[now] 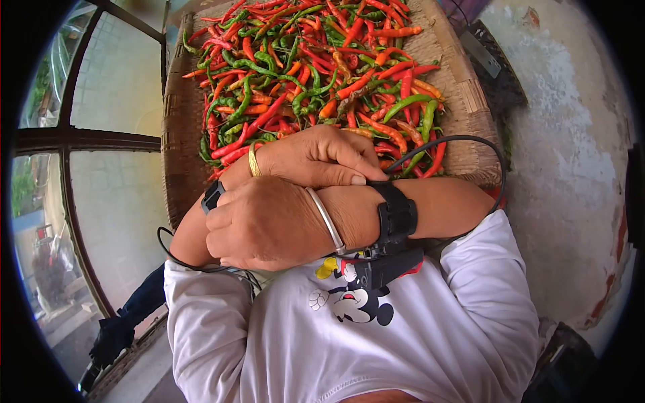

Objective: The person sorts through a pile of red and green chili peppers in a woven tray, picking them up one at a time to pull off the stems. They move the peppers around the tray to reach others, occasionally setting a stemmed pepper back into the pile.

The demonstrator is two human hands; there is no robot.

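Note:
My forearms are crossed in front of my white shirt. My left hand (319, 158), with a gold bracelet (254, 160), lies over my right forearm. Its fingertips are pressed together at the upper edge of a black strap (395, 209), where a black cable (463, 138) comes out. A small black device hangs at the strap's lower side. My right hand (252, 221), behind a silver bangle (327, 221), is curled beside my left forearm. Its fingers lie just below a black band (213, 195) on that arm; whatever they may hold is hidden.
A woven tray (463, 87) full of red, green and orange chili peppers (295, 74) stands beyond my arms. Framed glass windows (111, 80) are at the left, with a worn plaster wall (564, 121) at the right. Dark items sit beside the tray's right edge.

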